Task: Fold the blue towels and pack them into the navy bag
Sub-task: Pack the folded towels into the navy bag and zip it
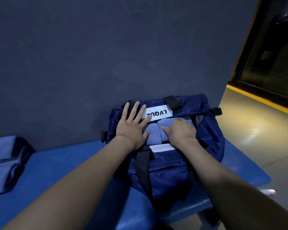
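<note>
The navy bag (171,171) lies on the blue bench with its top opening gaping and a white "LVQUE" label on its far flap. Two folded light-blue towels (152,133) sit side by side inside the opening. My left hand (133,125) lies flat with spread, straight fingers on the bag's far-left flap and the edge of the left towel. My right hand (181,130) has its fingers curled down over the right towel, pressing into it; the fingertips are hidden in the cloth.
The blue padded bench (65,163) runs left to right against a dark wall. A second navy bag holding light-blue towels (5,165) sits at the far left. The bench ends at the right, with grey floor (256,138) and a yellow-edged frame beyond.
</note>
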